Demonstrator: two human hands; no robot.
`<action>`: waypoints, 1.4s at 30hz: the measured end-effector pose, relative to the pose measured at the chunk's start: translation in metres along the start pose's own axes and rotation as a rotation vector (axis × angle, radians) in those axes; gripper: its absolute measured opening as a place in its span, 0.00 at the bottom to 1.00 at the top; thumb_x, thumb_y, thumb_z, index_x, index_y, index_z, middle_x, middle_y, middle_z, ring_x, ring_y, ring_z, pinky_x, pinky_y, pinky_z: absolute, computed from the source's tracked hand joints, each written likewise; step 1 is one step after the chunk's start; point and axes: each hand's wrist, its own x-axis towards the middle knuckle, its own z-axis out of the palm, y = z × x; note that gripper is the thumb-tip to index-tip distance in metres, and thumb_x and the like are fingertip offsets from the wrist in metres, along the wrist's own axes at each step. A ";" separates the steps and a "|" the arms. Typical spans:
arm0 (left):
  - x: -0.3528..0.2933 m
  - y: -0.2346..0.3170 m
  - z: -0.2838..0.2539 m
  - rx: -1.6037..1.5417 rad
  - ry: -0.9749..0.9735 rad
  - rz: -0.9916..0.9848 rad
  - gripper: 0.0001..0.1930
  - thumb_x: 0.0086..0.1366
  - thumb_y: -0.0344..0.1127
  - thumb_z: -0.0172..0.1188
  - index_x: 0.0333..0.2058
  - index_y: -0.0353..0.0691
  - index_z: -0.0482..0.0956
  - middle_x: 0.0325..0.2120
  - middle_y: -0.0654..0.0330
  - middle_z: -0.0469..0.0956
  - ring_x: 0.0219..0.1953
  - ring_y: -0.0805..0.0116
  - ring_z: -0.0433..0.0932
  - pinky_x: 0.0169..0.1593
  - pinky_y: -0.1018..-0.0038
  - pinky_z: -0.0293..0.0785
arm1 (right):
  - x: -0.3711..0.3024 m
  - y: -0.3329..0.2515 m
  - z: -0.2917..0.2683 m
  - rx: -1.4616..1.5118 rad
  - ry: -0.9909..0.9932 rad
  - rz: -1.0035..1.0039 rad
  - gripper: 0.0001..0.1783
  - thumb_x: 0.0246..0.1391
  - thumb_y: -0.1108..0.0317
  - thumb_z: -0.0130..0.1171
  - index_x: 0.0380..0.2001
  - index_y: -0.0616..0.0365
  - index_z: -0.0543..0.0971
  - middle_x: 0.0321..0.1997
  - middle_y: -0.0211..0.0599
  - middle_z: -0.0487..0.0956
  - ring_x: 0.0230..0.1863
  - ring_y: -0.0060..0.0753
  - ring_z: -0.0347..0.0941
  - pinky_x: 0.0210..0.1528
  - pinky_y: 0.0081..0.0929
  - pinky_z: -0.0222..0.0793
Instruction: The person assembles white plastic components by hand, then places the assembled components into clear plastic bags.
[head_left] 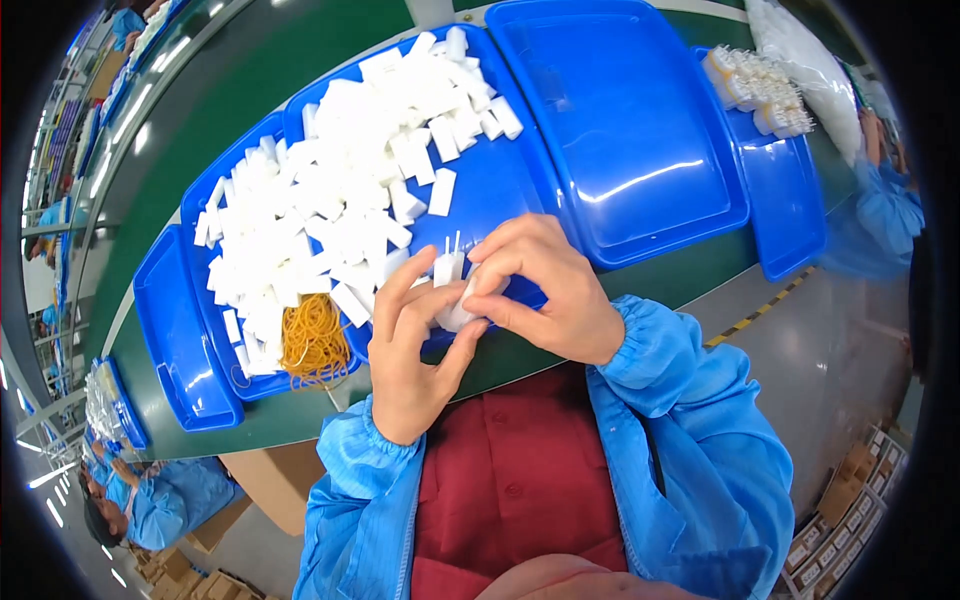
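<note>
Close in front of my chest, both hands are closed around a small white block with two thin prongs (pixel 449 268) pointing up. Whitish, cloudy material (pixel 455 316) lies around its lower part; what that is I cannot make out. My left hand (pixel 412 335) grips from the left with bent fingers and thumb. From the other side, my right hand (pixel 545 290) pinches it between thumb and fingers. Beyond them, many white rectangular pieces (pixel 345 170) are heaped in blue trays (pixel 490 200). A bundle of yellow rubber bands (pixel 315 338) sits at the heap's near edge.
Right of the heap stands a large blue tray (pixel 630 130). A smaller tray (pixel 785 200) holds stacked white pronged pieces (pixel 760 90), beside a clear plastic bag (pixel 810 60). Another blue tray (pixel 185 340) is at left. Co-workers in blue (pixel 175 505) sit along the green table (pixel 270 425).
</note>
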 end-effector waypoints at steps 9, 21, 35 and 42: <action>0.008 0.010 0.011 -0.379 0.025 -0.127 0.17 0.58 0.20 0.65 0.47 0.36 0.77 0.59 0.50 0.65 0.52 0.60 0.77 0.48 0.70 0.81 | 0.072 0.097 -0.107 -0.676 0.160 0.111 0.13 0.58 0.65 0.61 0.45 0.54 0.80 0.42 0.39 0.79 0.42 0.41 0.78 0.46 0.35 0.74; 0.009 0.004 0.009 -0.557 0.096 -0.173 0.15 0.58 0.18 0.65 0.45 0.31 0.76 0.58 0.52 0.64 0.53 0.61 0.77 0.50 0.71 0.83 | 0.066 0.086 -0.120 -1.510 -0.374 0.035 0.18 0.50 0.73 0.62 0.46 0.56 0.76 0.41 0.42 0.79 0.41 0.45 0.79 0.44 0.38 0.78; 0.001 0.006 0.010 -0.449 0.136 -0.187 0.13 0.58 0.22 0.66 0.42 0.32 0.78 0.56 0.50 0.68 0.48 0.63 0.80 0.45 0.74 0.82 | 0.008 -0.014 -0.006 0.458 0.154 0.276 0.21 0.61 0.72 0.59 0.56 0.62 0.69 0.43 0.41 0.80 0.46 0.29 0.78 0.51 0.26 0.73; -0.001 0.005 0.011 -0.477 0.188 -0.193 0.11 0.60 0.22 0.64 0.41 0.32 0.79 0.56 0.51 0.69 0.49 0.64 0.79 0.45 0.74 0.83 | 0.000 -0.018 0.002 0.555 0.089 0.365 0.21 0.62 0.73 0.58 0.56 0.62 0.67 0.47 0.43 0.80 0.49 0.31 0.78 0.53 0.29 0.73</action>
